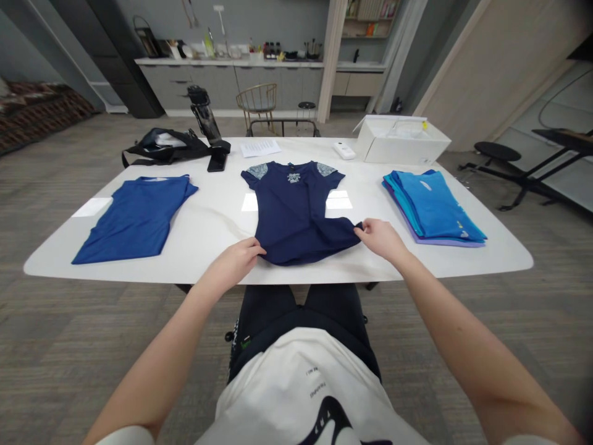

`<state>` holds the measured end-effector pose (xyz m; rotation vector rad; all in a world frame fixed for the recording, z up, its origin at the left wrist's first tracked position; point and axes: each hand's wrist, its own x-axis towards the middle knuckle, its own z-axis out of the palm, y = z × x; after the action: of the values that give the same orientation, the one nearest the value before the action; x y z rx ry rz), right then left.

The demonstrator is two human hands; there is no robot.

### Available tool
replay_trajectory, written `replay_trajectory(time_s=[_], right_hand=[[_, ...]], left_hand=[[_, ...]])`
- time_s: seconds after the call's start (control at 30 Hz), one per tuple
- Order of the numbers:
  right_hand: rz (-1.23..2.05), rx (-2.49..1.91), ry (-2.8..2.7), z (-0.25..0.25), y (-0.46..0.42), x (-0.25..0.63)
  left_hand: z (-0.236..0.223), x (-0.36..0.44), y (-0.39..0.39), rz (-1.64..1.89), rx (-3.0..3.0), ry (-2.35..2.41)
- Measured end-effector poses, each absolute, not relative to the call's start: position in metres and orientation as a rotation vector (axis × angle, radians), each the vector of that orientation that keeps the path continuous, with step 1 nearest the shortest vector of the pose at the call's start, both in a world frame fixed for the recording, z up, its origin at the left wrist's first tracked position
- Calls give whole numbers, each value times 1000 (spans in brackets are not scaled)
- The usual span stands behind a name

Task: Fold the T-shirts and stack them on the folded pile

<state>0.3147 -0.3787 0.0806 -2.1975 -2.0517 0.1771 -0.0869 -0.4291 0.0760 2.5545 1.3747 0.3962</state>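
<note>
The navy short-sleeved T-shirt (296, 213), with patterned grey-blue shoulder panels and a small printed emblem on the chest, lies flat and face up at the middle of a white rounded table (222, 216), its hem near the front edge without crossing it. The left hand (231, 266) rests on the hem's near corner, fingers curled over the cloth; whether the thumb is beneath it cannot be told. The right hand (380, 240) is nearly closed, pinching the opposite hem corner, which pokes out past the fingertips. Well apart to the left lies a folded royal-blue shirt (134, 216); to the right, nearer the hand, sits a stack of turquoise and blue shirts (433, 207) over a lilac layer. Beyond the collar are a sheet of paper (260, 148), a black phone (217, 162), a small white device (344, 151), a black bag (162, 147) with a black bottle (204, 114) on its far side, and an open white box (401, 142) at the far right. The person's forearms cross the lower view, and the thumbs are partly hidden behind the hands; the print on the emblem is too small to read.
</note>
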Motion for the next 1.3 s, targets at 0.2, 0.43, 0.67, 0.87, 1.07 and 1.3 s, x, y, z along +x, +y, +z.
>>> replay_trajectory(time_s=[0.2,0.43,0.67,0.87,1.07,1.3], right_hand=[[419,-2545,-2002,64,-463,356],[14,-2199,-2189,69,-441,328],[151,-1764,-2407,45,-387,289],[232,-2136,-2327,44,-362,289],[143,-1884,-2255,45,-289,274],[43,-1907,-2185,24,-168,236]], left_hand=[[70,-87,-461,170,2437,1224],[65,-64,-451,206,2505,1292],[47,-44,-402,301,2618,1498],[39,-37,-375,159,2666,1496],[31,-29,-310,175,2659,1615],[22,-6,-197,311,2607,1886]])
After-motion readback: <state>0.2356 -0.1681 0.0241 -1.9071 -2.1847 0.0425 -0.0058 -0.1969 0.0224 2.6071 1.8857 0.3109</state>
